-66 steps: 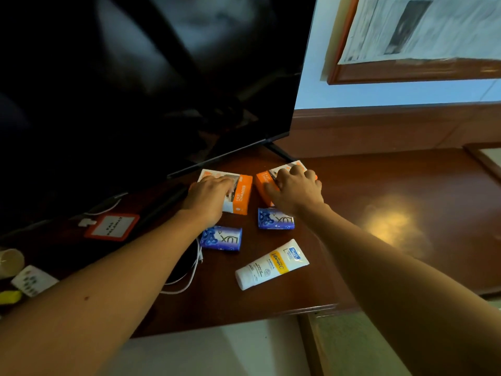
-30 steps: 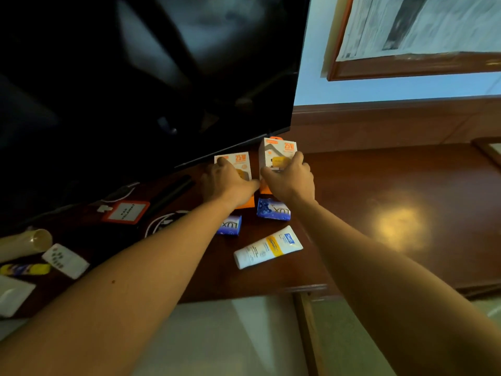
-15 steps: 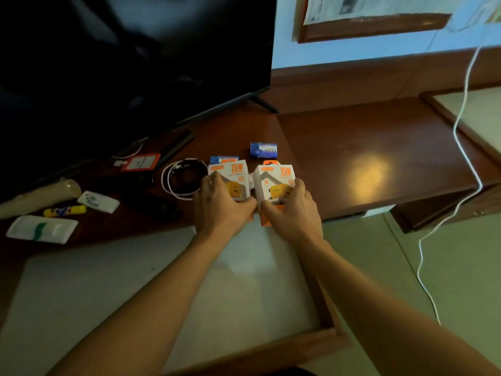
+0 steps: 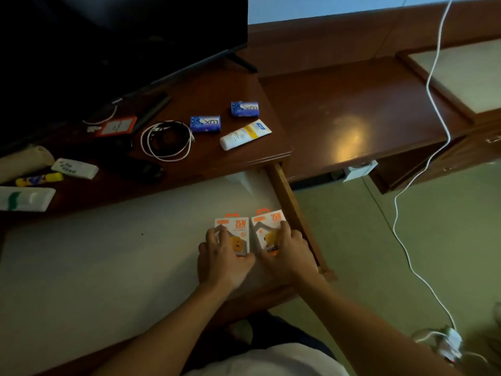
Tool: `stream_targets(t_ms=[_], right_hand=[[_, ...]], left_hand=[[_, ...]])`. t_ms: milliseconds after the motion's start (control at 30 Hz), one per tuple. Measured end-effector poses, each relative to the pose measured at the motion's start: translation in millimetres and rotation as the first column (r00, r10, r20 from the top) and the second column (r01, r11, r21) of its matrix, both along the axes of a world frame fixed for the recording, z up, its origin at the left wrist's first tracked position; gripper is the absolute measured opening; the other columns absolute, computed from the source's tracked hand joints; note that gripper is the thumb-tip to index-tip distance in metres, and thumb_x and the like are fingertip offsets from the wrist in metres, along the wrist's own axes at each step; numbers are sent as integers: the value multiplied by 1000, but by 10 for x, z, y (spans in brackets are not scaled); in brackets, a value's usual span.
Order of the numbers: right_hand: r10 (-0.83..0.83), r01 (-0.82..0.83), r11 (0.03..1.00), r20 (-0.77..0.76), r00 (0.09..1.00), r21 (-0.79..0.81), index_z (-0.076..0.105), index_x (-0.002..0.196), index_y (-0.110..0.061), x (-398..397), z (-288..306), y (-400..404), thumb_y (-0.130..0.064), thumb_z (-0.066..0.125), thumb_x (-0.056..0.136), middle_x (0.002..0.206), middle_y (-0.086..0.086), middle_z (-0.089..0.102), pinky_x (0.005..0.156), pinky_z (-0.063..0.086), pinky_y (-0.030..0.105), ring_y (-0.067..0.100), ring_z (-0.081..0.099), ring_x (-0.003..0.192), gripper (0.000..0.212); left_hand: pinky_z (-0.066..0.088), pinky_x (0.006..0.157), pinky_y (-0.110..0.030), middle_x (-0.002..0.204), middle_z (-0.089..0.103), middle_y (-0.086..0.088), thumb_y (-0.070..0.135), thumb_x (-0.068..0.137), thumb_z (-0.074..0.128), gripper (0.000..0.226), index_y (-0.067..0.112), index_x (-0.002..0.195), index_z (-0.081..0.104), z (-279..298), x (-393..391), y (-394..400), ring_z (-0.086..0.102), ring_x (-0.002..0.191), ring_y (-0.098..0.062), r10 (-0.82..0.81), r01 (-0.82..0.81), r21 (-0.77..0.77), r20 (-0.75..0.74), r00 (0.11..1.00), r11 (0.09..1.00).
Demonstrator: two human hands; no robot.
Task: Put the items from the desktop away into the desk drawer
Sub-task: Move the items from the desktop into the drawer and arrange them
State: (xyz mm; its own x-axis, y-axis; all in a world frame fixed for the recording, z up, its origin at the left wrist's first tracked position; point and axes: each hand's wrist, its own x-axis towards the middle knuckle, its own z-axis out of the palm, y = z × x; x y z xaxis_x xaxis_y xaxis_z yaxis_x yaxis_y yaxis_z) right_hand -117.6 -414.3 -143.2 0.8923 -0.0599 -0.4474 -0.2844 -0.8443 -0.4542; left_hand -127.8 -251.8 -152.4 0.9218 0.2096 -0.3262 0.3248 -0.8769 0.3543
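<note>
**Two charger boxes at the drawer's right corner**

A dark wooden desk (image 4: pixel 352 104) runs along the wall with a black TV screen (image 4: pixel 108 36) standing at its back, and below its front edge the desk drawer (image 4: pixel 298 213) is pulled wide open, its pale floor bare across the left and middle. Both my hands are down inside the drawer at its right end. My left hand (image 4: pixel 221 256) is closed around the left charger box (image 4: pixel 237 232), fingers curled over its near left edge. My right hand (image 4: pixel 287 251) grips the right charger box (image 4: pixel 267 226), fingers lying across its face. The two orange-and-white boxes sit side by side, touching, with the right one just beside the drawer's wooden side wall. I cannot tell whether they lie flat on the drawer floor or are just above it.

On the desktop, well apart from my hands, are two blue soap bars (image 4: pixel 205 124), a white cream tube (image 4: pixel 245 134) near the front edge, and a coiled white cable (image 4: pixel 166 141). Further left lie a yellow glue stick (image 4: pixel 39 179) and a white pack (image 4: pixel 25 198). A white cord (image 4: pixel 433 77) hangs across the right side to the floor.
</note>
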Motion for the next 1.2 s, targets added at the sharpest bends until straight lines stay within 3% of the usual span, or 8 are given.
stream_targets(t_ms=[200, 333, 467, 533, 633, 733, 1000, 1200], right_hand=[[70, -85, 991, -145, 987, -100, 6, 154, -22, -13, -278, 51, -52, 62, 87, 145, 21, 33, 100, 46, 51, 43, 42, 131, 92], [108, -132, 975, -138, 985, -176, 12, 153, -16, 17, -293, 74, -63, 50, 90, 149, 20, 26, 100, 43, 51, 44, 37, 134, 88], [313, -304, 916, -9, 950, -261, 12, 156, -21, 224, -289, 95, -54, 48, 95, 164, 14, 7, 111, 32, 54, 43, 23, 143, 78], [436, -430, 859, -45, 899, -277, 10, 157, -25, 303, -331, 111, -52, 50, 96, 167, 9, 1, 115, 24, 57, 44, 13, 147, 77], [471, -474, 816, -95, 877, -330, 16, 156, -23, 344, -383, 80, -51, 55, 93, 164, 10, 15, 114, 23, 56, 44, 16, 146, 79], [467, -454, 791, -73, 881, -410, 24, 152, -16, 338, -371, -61, -40, 62, 89, 155, 12, 33, 110, 32, 49, 40, 30, 136, 78], [470, -480, 790, -126, 874, -382, 30, 151, -15, 392, -282, -55, -33, 61, 93, 152, 14, 36, 106, 37, 50, 41, 33, 135, 69], [447, -478, 802, -172, 878, -357, 37, 147, -16, 482, -155, -18, -28, 64, 91, 151, 12, 39, 103, 42, 50, 40, 37, 133, 63]], left_hand=[[46, 91, -41, 145, 23, -9, 63, 74, 67, 94, 17, 144, 24, -320, -14, -90, 39, 123, -35, -18, 18, 0, -150, 989, 1000], [50, 92, -45, 141, 24, -9, 54, 83, 65, 72, 23, 138, 30, -334, 49, -77, 48, 117, -37, 5, -14, -60, -147, 989, 998], [50, 92, -41, 149, 19, -11, 27, 94, 56, 69, 36, 151, 17, -330, 246, 102, 54, 117, -37, -44, 25, -97, -199, 979, 995], [50, 89, -35, 145, 31, -13, 25, 94, 58, 74, 37, 154, 16, -353, 327, 182, 57, 116, -34, -103, 59, -178, -247, 963, 982], [52, 86, -31, 129, 56, -13, 29, 88, 66, 71, 35, 150, 32, -412, 350, 243, 62, 109, -31, -123, 53, -279, -240, 963, 959], [52, 83, -27, 120, 64, -8, 31, 85, 70, 71, 37, 147, 37, -469, 225, 144, 64, 106, -28, -145, 59, -353, -224, 964, 934], [57, 88, -36, 119, 59, -11, 24, 86, 68, 72, 43, 147, 34, -522, 187, -133, 65, 102, -28, -80, 11, -375, -169, 982, 927], [56, 87, -36, 125, 53, -10, 28, 82, 69, 76, 39, 147, 31, -362, 320, -158, 61, 106, -30, -160, 82, -277, -272, 949, 957]])
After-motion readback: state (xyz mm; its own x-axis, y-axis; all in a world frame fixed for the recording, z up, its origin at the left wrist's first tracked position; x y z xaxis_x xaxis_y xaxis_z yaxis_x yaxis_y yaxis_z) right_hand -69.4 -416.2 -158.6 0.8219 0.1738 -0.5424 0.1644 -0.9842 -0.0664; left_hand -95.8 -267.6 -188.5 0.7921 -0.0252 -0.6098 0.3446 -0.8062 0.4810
